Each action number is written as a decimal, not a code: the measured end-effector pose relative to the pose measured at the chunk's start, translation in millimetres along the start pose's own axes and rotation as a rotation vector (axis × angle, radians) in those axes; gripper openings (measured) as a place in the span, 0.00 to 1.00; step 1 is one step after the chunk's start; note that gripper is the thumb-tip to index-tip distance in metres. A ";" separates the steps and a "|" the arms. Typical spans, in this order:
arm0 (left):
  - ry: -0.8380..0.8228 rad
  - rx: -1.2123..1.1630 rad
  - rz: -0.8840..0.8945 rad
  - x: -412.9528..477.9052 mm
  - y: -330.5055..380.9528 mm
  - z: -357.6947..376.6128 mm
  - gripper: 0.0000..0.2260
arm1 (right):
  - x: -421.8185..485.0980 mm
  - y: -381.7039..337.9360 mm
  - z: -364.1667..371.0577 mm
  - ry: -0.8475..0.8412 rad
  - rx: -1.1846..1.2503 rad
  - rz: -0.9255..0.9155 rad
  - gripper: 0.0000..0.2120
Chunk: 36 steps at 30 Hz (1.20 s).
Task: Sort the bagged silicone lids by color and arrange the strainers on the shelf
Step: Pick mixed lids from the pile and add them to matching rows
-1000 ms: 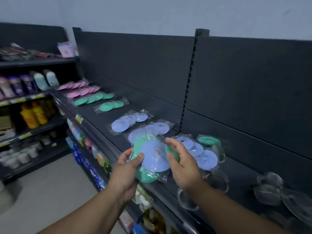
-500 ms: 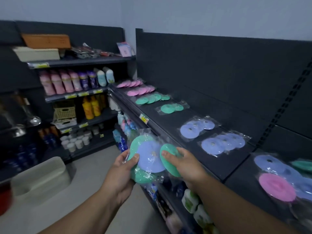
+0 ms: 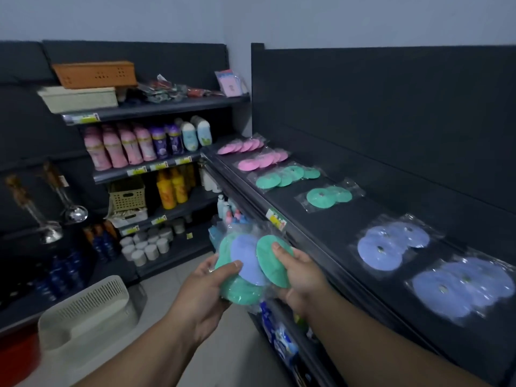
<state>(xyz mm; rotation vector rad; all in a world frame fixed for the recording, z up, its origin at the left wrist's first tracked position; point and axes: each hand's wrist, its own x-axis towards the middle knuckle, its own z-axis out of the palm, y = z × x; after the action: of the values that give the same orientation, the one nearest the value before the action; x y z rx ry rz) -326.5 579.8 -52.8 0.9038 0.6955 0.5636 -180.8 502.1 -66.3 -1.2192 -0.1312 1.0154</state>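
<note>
- Both hands are closed on one bundle (image 3: 240, 293) of bagged lids. The left hand (image 3: 203, 289) pinches its left edge with the thumb on top. The right hand (image 3: 303, 275) holds the other edge, thumb pressed on a green lid (image 3: 268, 265).
- Inside the bundle a blue lid (image 3: 246, 261) sits between green ones, so the colours are mixed. I can't tell how many bags there are.
- The shelf (image 3: 335, 229) runs just beside the right hand, on its outer side. The left hand is across the bundle from it, so the right hand looks the nearer one for placing.
- The blue bags (image 3: 391, 244) lie out to the right of the grip and slightly ahead.
- The green bags (image 3: 329, 196) lie farther ahead along the shelf, beyond the blue, and the pink bags (image 3: 261, 160) beyond those at the far end.
- The row runs lengthwise away from the grip. By my reckoning a green bag must go forward and right, and a blue one goes almost straight right.
</note>
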 end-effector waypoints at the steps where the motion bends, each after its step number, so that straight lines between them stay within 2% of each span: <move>1: 0.013 0.007 0.008 17.6 5.7 3.3 0.19 | 17.2 -7.7 3.1 -0.002 0.023 -0.008 0.27; 4: 0.063 0.003 0.021 74.4 22.7 13.2 0.16 | 67.8 -37.4 7.4 0.018 0.001 -0.039 0.18; 9: 0.021 0.002 0.018 159.8 49.8 39.8 0.14 | 144.6 -93.9 2.9 0.088 -0.015 -0.061 0.12; 12: 0.004 -0.012 0.006 204.2 58.4 55.6 0.14 | 182.5 -116.8 -7.3 0.139 -0.008 -0.061 0.12; 15: -0.015 -0.006 -0.019 246.3 64.1 66.3 0.15 | 211.5 -127.4 -25.1 0.243 0.042 -0.063 0.06; 19: -0.058 -0.001 -0.056 301.6 70.1 83.5 0.11 | 236.9 -135.8 -49.9 0.430 0.100 -0.048 0.06; 24: -0.199 -0.022 -0.150 374.5 78.4 104.5 0.15 | 253.6 -133.4 -62.0 0.566 0.107 -0.065 0.05; 28: -0.372 -0.002 -0.216 416.2 96.2 119.7 0.15 | 263.8 -121.2 -53.3 0.717 0.023 -0.031 0.12; 31: -0.474 0.008 -0.255 436.5 109.3 124.4 0.14 | 269.6 -115.3 -40.8 0.842 -0.082 -0.030 0.14; 34: -0.539 0.016 -0.284 449.0 118.4 123.1 0.12 | 270.8 -112.2 -28.8 0.992 -0.394 -0.045 0.26; 36: -0.571 0.027 -0.311 454.3 120.8 119.0 0.11 | 265.3 -109.5 -17.5 1.057 -0.685 -0.039 0.35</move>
<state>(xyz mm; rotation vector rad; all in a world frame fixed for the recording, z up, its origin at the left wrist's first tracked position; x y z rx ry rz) 39.7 897.3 -35.1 0.9037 0.3118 0.0076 45.4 677.5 -94.0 -2.2240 0.3553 0.1661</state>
